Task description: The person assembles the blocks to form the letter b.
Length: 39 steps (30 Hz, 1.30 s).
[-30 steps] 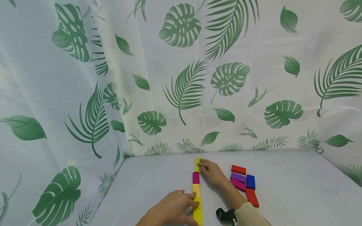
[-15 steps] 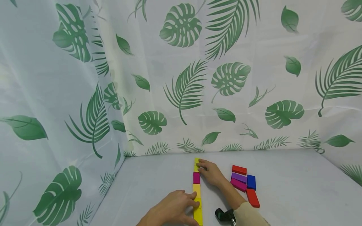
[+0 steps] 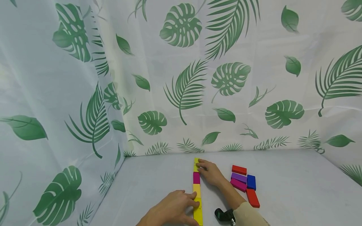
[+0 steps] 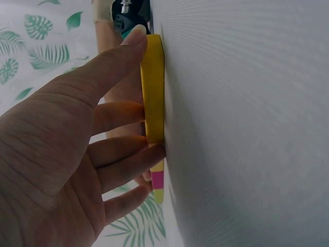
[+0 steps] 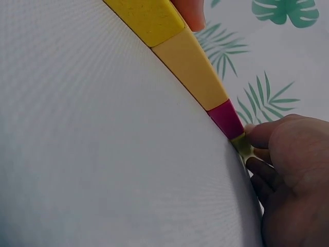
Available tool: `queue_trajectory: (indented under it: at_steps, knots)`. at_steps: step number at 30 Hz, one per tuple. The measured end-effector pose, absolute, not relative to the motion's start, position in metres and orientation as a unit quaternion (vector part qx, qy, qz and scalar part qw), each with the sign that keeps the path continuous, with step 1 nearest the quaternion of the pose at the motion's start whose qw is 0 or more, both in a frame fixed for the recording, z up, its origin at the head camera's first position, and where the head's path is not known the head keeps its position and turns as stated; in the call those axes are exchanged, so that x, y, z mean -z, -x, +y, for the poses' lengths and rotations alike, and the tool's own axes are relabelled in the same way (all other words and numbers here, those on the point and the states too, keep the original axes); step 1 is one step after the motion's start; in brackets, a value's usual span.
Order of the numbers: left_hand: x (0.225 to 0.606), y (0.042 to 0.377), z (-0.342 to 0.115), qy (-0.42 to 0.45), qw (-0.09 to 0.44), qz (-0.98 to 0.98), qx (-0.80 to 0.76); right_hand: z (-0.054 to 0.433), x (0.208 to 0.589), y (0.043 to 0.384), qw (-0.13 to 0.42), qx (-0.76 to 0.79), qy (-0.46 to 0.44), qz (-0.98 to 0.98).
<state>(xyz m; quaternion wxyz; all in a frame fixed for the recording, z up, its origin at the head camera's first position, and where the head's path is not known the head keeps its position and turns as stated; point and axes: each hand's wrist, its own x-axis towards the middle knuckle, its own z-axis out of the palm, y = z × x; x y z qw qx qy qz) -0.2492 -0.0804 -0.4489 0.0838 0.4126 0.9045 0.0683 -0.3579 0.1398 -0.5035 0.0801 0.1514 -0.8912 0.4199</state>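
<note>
Here the left hand [image 3: 173, 206] grips the near yellow block [image 3: 198, 214], the right hand [image 3: 210, 172] the far block [image 3: 195, 167].

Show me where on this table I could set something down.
Bare table lies between the block row and the left curtain, beyond the left hand, and also right of the loose blocks. Crowded: between the row and loose blocks, where the right forearm and black gadget are.

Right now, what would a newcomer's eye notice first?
Probably the straight row of yellow and magenta blocks, lower centre in the head view, touched by the left grip and right grip. Right of it lie red, purple, magenta and blue blocks, and behind hangs a leaf-printed sheet.
</note>
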Motion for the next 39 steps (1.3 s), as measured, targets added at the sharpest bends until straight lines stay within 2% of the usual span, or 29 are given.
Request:
queue_trajectory:
  at_steps: [11, 39]
  knots:
    - [0.4498, 0.2498, -0.0828, -0.431, 0.066, 0.897, -0.067, 0.1388, 0.5028, 0.3561, 0.073, -0.421, -0.145, -0.892]
    - [0.4496, 0.2504, -0.0823, -0.425, 0.071, 0.900, -0.063, 0.1380, 0.5031, 0.3562, 0.068, -0.407, -0.154, -0.898]
